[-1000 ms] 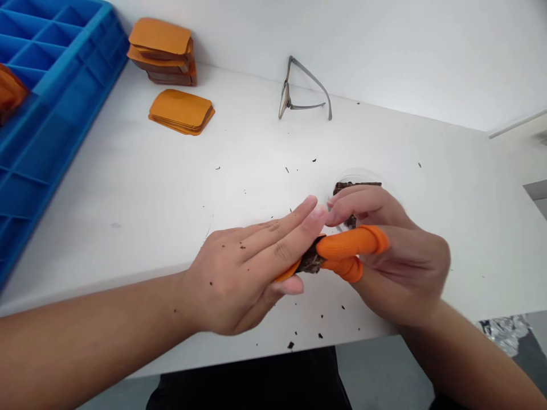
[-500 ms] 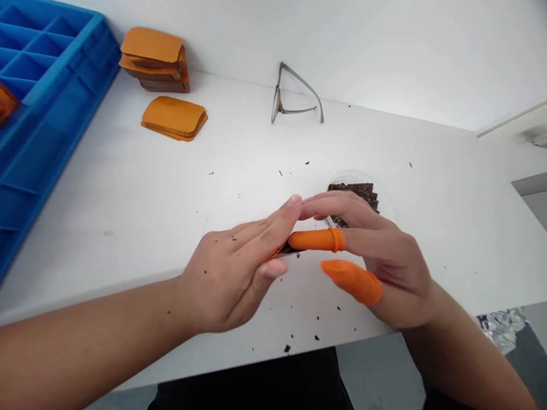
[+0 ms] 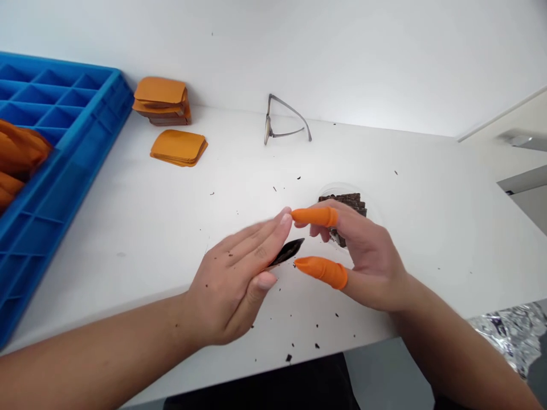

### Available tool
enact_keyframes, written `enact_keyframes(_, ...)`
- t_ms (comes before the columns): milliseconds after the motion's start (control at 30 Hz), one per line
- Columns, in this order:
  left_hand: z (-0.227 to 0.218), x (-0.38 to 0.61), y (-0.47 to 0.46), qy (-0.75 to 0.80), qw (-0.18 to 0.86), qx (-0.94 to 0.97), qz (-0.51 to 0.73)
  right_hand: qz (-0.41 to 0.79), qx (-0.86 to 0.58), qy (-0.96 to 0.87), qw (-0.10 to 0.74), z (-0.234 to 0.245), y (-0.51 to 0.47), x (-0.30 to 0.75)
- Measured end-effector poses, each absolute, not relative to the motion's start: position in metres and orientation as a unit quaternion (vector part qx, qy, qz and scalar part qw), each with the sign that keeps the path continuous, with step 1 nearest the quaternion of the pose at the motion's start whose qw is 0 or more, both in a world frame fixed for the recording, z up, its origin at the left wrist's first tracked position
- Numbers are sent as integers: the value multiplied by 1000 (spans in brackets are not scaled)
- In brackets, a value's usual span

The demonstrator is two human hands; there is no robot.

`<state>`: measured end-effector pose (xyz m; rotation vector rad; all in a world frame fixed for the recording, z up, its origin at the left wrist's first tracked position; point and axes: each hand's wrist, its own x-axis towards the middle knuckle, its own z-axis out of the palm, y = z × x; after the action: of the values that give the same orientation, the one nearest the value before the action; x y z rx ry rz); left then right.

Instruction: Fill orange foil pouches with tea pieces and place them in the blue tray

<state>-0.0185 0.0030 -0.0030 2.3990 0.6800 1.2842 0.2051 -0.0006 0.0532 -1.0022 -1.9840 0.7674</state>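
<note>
My left hand [image 3: 241,279] is closed around a small flat pouch [image 3: 289,251], most of it hidden under the fingers. The pouch's dark mouth gapes to the right, and dark brown material shows faintly inside. My right hand [image 3: 363,250] wears orange finger cots on thumb and index finger. Its thumb and fingers are apart with nothing between them; the index tip meets the left fingertips, while the thumb tip is just right of the pouch mouth. Behind the right fingers, dark brown strips [image 3: 352,200] lie in a clear round dish [image 3: 337,187], partly covered by the hand.
An orange pouch stack [image 3: 160,91] and a lower pile of orange pouches [image 3: 177,147] lie at the back left. The blue divided crate [image 3: 92,139] holds orange bundles [image 3: 19,151]. Glasses [image 3: 288,135] rest near the wall. Dark crumbs dot the table; crumpled foil [image 3: 510,330] is at right.
My right index finger has come out of the pouch mouth up to the left fingertips, leaving the opening visible. The right thumb has moved left. The view has shifted, showing more of the crate.
</note>
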Motion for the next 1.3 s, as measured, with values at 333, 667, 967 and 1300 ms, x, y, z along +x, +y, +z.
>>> enact_keyframes(333, 2, -19, 1, 275, 133, 832, 463, 282, -337, -781, 443, 47, 3, 205)
enact_keyframes(667, 7, -12, 0, 347, 218, 763, 499, 285, -360, -777, 431, 46, 0, 204)
enact_keyframes(967, 7, -11, 0, 359, 284, 720, 521, 259, -360, -780, 441, 46, 1, 202)
enact_keyframes(1300, 7, -13, -3, 403, 306, 706, 495, 246, -359, -795, 423, 41, 1, 201)
